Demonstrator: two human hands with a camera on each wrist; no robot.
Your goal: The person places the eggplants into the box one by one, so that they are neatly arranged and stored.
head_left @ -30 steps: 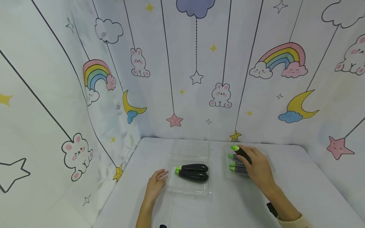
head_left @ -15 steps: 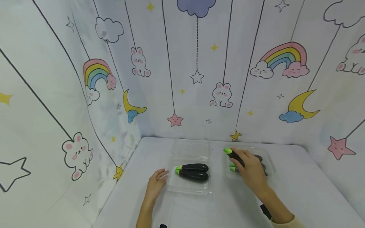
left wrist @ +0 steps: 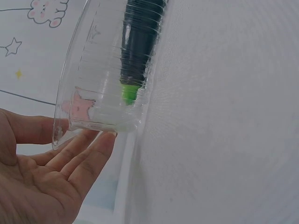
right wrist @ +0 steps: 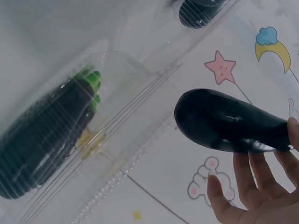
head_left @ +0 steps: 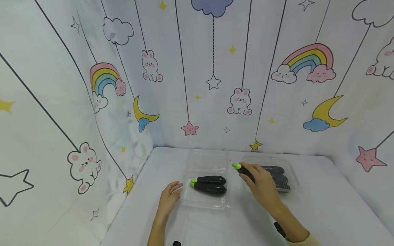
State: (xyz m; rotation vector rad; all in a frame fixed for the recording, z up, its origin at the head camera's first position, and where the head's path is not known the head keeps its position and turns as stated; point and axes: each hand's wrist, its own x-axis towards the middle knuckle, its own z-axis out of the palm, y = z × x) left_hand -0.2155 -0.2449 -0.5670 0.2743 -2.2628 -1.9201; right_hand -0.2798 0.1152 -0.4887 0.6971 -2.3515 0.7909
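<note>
In the head view, my right hand (head_left: 261,184) holds a dark eggplant (head_left: 247,172) by its sides, its green stem end pointing left. It hangs above the table between two clear plastic boxes. In the right wrist view my thumb and fingers grip the same eggplant (right wrist: 229,122) near one end. Two eggplants (head_left: 210,188) lie side by side in the left clear box (head_left: 203,204). My left hand (head_left: 170,198) rests at that box's left side; the left wrist view shows relaxed fingers touching its corner. More eggplants (head_left: 275,170) lie in the right clear box (head_left: 296,179), partly hidden by my right hand.
The left box's raised clear lid (head_left: 206,159) extends toward the back. Both boxes stand on a white table (head_left: 212,227). A patterned white curtain (head_left: 172,102) rises behind the table and along its left side.
My right hand has lifted the eggplant out from over the right box and moved left with it, uncovering more of that box. The left hand stays at the left box.
</note>
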